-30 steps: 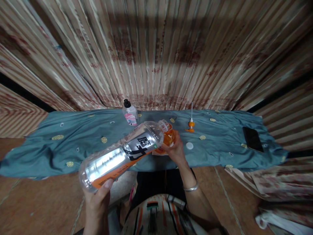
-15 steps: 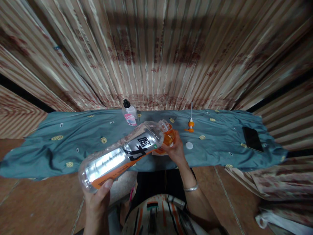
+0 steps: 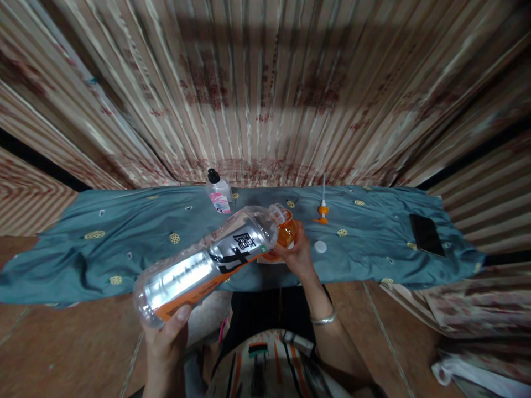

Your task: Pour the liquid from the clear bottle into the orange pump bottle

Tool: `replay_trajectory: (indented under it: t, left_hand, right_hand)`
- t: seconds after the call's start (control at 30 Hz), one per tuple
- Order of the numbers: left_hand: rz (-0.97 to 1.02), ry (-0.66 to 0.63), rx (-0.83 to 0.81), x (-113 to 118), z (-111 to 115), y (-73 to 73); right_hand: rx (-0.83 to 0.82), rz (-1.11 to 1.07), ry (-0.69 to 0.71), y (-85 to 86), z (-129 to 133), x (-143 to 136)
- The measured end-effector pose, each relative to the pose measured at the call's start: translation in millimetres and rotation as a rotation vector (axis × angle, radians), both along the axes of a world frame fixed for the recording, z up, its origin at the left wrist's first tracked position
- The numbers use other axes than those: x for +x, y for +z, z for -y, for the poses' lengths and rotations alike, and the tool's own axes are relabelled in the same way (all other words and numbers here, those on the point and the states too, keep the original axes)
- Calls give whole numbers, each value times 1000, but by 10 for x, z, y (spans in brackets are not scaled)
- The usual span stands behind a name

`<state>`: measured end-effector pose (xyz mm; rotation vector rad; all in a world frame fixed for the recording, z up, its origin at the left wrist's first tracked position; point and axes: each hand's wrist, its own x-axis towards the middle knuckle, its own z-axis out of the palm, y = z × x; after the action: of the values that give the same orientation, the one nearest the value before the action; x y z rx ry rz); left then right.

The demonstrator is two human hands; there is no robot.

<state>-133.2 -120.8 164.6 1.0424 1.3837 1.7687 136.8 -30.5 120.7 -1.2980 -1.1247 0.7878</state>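
Scarcely moved: the silver-labelled drink bottle we tilt toward the orange bottle.
Fingers: left hand, clasping the former; right hand, curled round the latter.

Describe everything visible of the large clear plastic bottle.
The large clear plastic bottle wears a silver-and-orange label with black characters. It slants, its neck pointing right and forward, no cap showing, at the mouth of a translucent orange bottle; contact there is unclear. The left hand grips its base end.
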Motion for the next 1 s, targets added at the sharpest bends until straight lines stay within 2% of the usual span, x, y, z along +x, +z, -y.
replay_trajectory:
  t: [0.4,0.57,1.0]
  left_hand:
    - [129,10,-13,85,-37,117]
    - [133,74,0,100,-56,114]
    - [172,45,-32,-4,-89,98]
  right_hand:
    - [-5,8,-6,-12,-2,13]
    - [-10,8,-7,-13,-4,7]
    - [-11,-20,20,-14,14,10]
